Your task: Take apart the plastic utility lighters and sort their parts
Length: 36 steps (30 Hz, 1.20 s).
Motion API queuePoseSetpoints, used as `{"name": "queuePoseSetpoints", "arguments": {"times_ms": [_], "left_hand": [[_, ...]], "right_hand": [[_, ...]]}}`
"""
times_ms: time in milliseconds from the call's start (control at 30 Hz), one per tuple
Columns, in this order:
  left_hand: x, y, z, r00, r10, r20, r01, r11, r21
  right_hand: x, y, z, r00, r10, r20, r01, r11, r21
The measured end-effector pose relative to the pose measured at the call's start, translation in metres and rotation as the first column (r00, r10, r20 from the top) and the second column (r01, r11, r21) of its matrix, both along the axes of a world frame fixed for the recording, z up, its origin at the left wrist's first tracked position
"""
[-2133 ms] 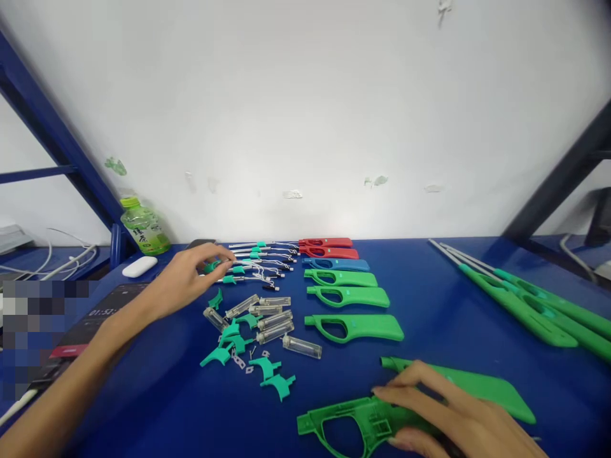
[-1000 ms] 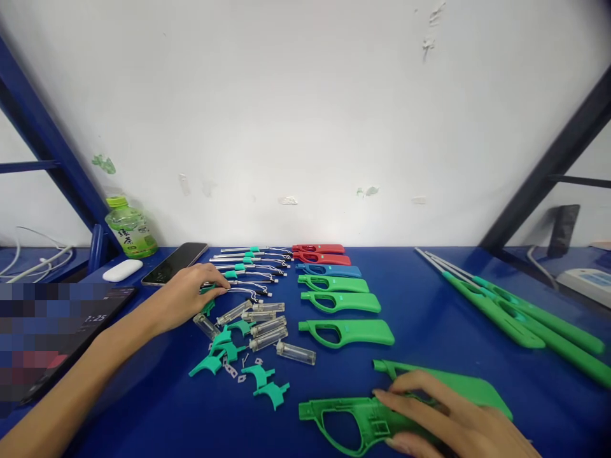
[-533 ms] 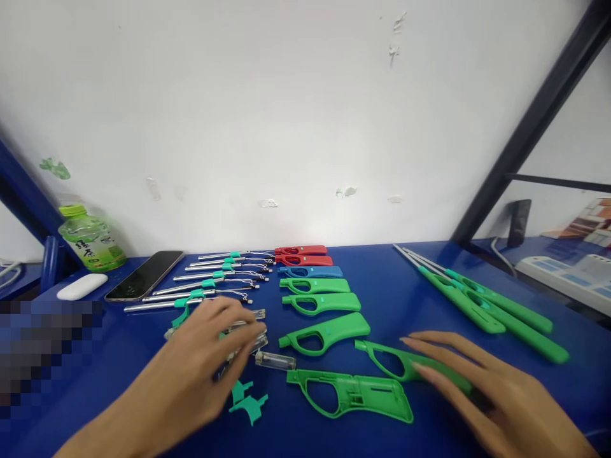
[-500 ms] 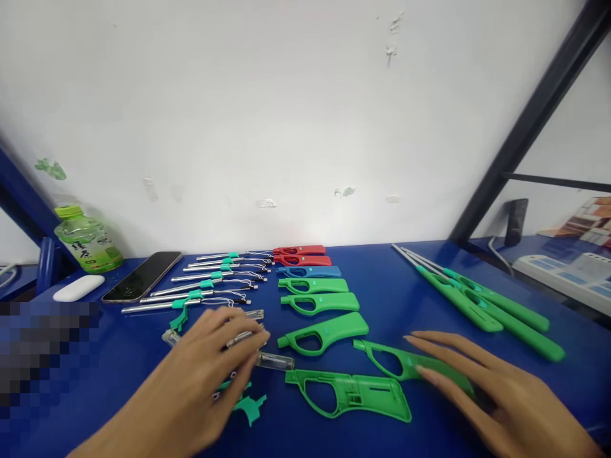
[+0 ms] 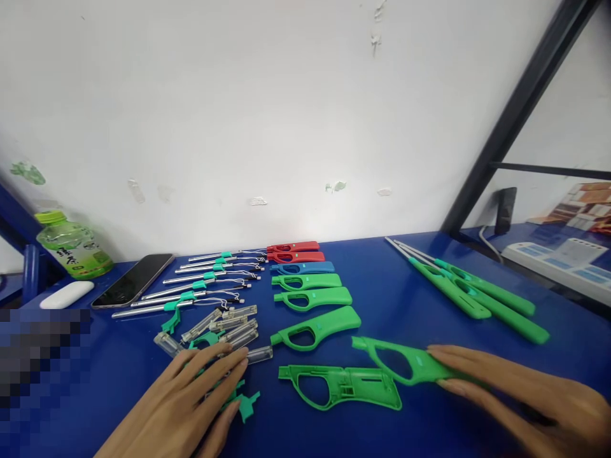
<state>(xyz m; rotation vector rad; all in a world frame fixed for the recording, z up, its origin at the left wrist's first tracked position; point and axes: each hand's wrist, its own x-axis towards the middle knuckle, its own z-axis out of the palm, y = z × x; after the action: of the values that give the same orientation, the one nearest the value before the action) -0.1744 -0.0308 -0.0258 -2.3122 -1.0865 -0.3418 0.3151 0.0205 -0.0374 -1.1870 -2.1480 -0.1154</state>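
Head view: the right hand (image 5: 548, 395) pinches a green shell (image 5: 421, 364) by its rear end, near a hollow-side-up half (image 5: 370, 389) on the blue table (image 5: 329, 439); the left hand (image 5: 184, 397) covers turquoise pieces (image 5: 247, 406). Its grip I cannot tell.

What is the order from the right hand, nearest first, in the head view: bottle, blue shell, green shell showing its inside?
1. Green shell showing its inside, left of the right hand.
2. Blue shell, farther left and back.
3. Bottle, far left, at the back.
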Motion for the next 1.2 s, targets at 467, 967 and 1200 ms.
{"name": "queuePoseSetpoints", "arguments": {"times_ms": [467, 967, 1200], "left_hand": [[0.056, -0.010, -0.001, 0.988, -0.016, 0.154, 0.010, 0.999, 0.041], [0.067, 0.008, -0.008, 0.979, 0.069, 0.193, -0.021, 0.970, -0.244], [0.075, 0.014, 0.001, 0.976, 0.079, 0.204, -0.021, 0.962, -0.271]], "right_hand": [[-0.101, 0.004, 0.028, 0.944, 0.310, 0.111, -0.302, 0.949, -0.084], [-0.107, 0.002, 0.016, 0.948, 0.302, 0.099, -0.286, 0.947, -0.147], [-0.109, 0.001, 0.021, 0.945, 0.316, 0.082, -0.302, 0.941, -0.151]]}}
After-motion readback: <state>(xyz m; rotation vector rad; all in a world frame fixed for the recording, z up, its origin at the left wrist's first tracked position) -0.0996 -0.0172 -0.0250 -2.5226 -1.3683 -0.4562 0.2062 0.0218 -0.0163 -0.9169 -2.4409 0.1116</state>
